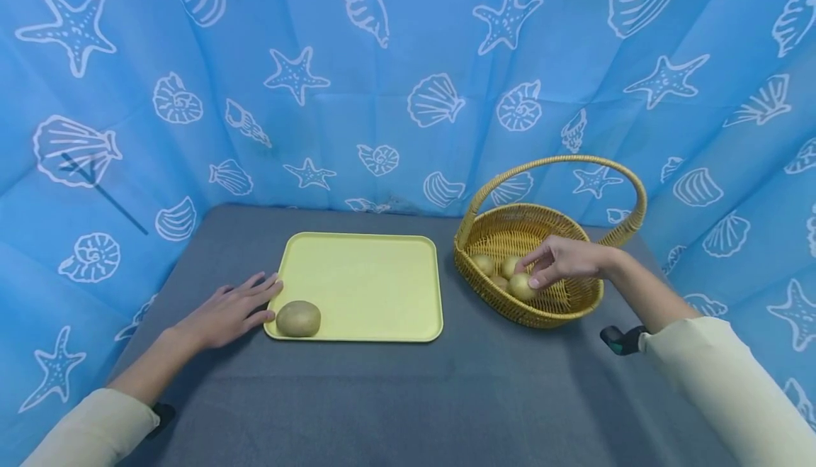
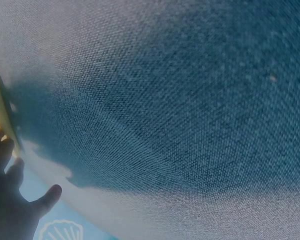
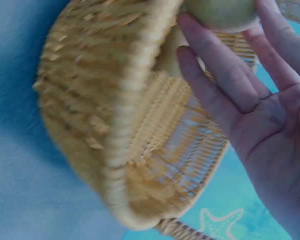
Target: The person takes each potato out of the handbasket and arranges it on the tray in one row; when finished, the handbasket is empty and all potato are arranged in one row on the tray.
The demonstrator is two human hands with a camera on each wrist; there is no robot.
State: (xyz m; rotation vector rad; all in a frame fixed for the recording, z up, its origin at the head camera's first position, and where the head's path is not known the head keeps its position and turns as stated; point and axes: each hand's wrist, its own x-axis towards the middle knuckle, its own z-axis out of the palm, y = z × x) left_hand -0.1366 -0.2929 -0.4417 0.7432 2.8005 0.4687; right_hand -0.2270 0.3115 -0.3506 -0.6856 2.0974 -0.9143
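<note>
- The round, yellow-green fruit [image 1: 521, 288], its skin looking smooth, is in the basket area, at the front left part of its opening.
- The right hand [image 1: 566, 260] pinches this fruit from above; its thumb and fingers are curled and clamped on the sides of the fruit.
- Near it, three similar roundish fruits lie grouped inside the basket; one of them [image 1: 482, 263] is close to the left wall.
- The golden-yellow, oval basket [image 1: 529, 317] is woven from thin strands, with a ribbed texture, gaps in the weave and a thick rim; its tall handle [image 1: 574, 159], wrapped like a cord, makes an arch above.
- To the left, well apart from the basket, is a pale yellow, rectangular tray [image 1: 363, 286], flat, with rounded corners and a low raised rim.
- A bigger, oval, brownish-green fruit [image 1: 298, 319] rests in the front left corner of the tray.
- The left hand [image 1: 231, 311] is at the left rim of this tray, with its fingers extended and apart, holding nothing.
- Under everything is the table [image 1: 395, 403], covered with grey-blue cloth of fine weave.
- Behind hangs a blue, softly folded curtain [image 1: 382, 120] with white shells and starfish.
</note>
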